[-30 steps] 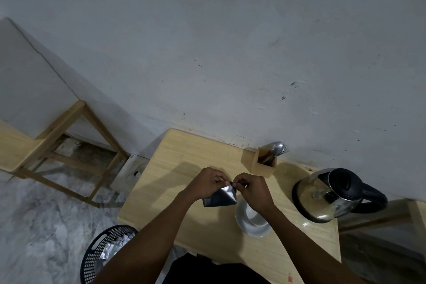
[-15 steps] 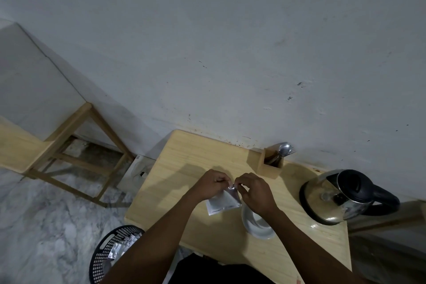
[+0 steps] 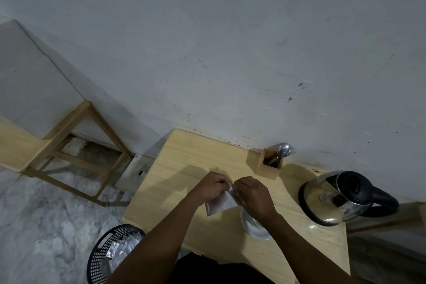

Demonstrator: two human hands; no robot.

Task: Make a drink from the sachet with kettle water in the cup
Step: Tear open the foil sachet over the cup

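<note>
Your left hand (image 3: pixel 211 188) and right hand (image 3: pixel 252 196) both pinch the sachet (image 3: pixel 221 203) by its top edge | sachet held over the table (image 3: pixel 184 168), just beside the cup (image 3: pixel 255 229) | kettle (image 3: pixel 334 200) stands right.

Both hands (image 3: pixel 232 193) on silver sachet (image 3: pixel 221 204)

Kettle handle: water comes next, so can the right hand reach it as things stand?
Probably yes, once freed: the right hand pinches the sachet, but bare table lies between it and the kettle, whose handle points away rightward.
</note>
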